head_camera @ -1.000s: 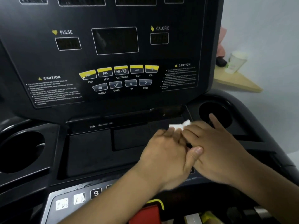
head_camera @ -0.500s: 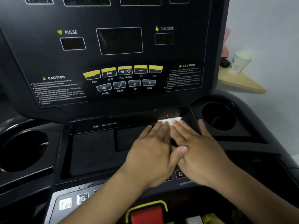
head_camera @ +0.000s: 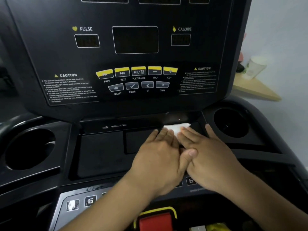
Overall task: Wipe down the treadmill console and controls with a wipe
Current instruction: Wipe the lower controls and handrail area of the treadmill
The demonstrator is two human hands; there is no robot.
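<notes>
Wipe (head_camera: 177, 128) sits pinned under flat, straight fingertips on the treadmill console (head_camera: 208, 52) tray, below the control buttons (head_camera: 138, 71). The left hand (head_camera: 160, 157) and right hand (head_camera: 210, 161) lie side by side, thumbs overlapping, barely shifted from half a second earlier.

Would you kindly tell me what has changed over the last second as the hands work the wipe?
The left hand and right hand pushed the wipe forward to the back edge of the tray and slightly left, away from the right cup holder. Their fingers went from partly curled to flat. Unchanged: both hands press the wipe side by side, and nothing was released.
</notes>
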